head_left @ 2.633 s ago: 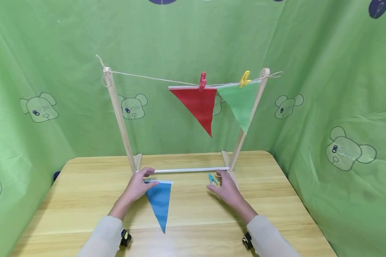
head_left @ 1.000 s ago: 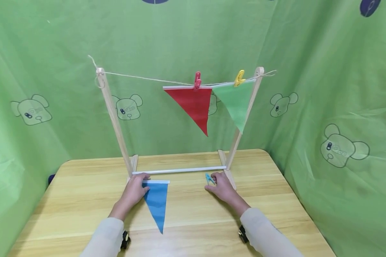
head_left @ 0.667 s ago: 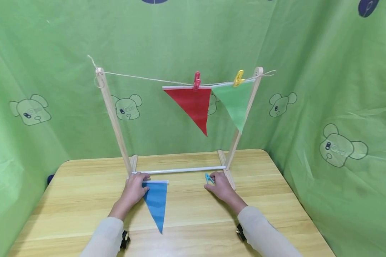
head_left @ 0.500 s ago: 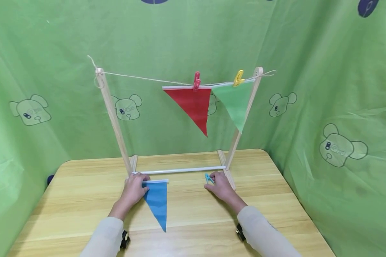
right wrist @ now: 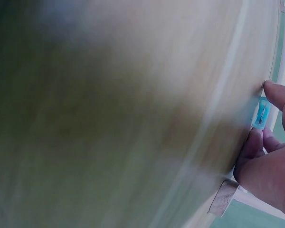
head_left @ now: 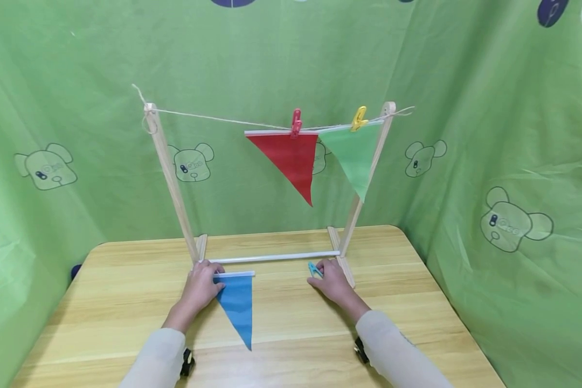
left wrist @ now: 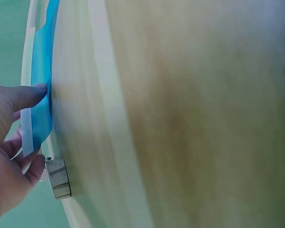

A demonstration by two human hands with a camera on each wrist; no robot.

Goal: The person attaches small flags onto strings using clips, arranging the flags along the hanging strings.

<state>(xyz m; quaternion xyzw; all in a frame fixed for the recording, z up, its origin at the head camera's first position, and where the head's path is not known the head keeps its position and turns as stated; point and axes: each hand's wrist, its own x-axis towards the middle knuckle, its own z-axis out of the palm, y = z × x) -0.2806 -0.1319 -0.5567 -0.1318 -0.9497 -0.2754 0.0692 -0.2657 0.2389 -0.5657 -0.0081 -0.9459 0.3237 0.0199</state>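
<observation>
Your left hand [head_left: 200, 285] grips the near-left corner of the blue flag [head_left: 237, 304], which lies flat on the wooden table [head_left: 102, 302] just in front of the stand's white bottom rail [head_left: 276, 257], its white top band toward the rail and its tip pointing back at you. Your left forearm reaches forward in a cream sleeve [head_left: 155, 358], wrist low to the tabletop; from the left wrist view your thumb [left wrist: 23, 97] presses the blue cloth while the other fingers curl beneath its white edge, pinching it. Your right hand [head_left: 332, 280] lies well apart to the right, by the stand's right foot, arm stretched the same way, fingers closed on the small blue clothespin [head_left: 314, 269]. The right wrist view shows the clothespin [right wrist: 262, 113] between a fingertip above and curled fingers below, though most of that frame is blurred tabletop and the pin is only partly seen. Both wrist views are smeared, so the grain and table edge are hard to make out. Behind your hands, the wooden stand [head_left: 167, 172] carries a string [head_left: 223, 118] holding a red flag [head_left: 288, 159] under a red clothespin [head_left: 296, 122] and a green flag [head_left: 356, 156] under a yellow clothespin [head_left: 358, 118], touching side by side near the right post. A green curtain [head_left: 490, 134] printed with bears surrounds the table.
</observation>
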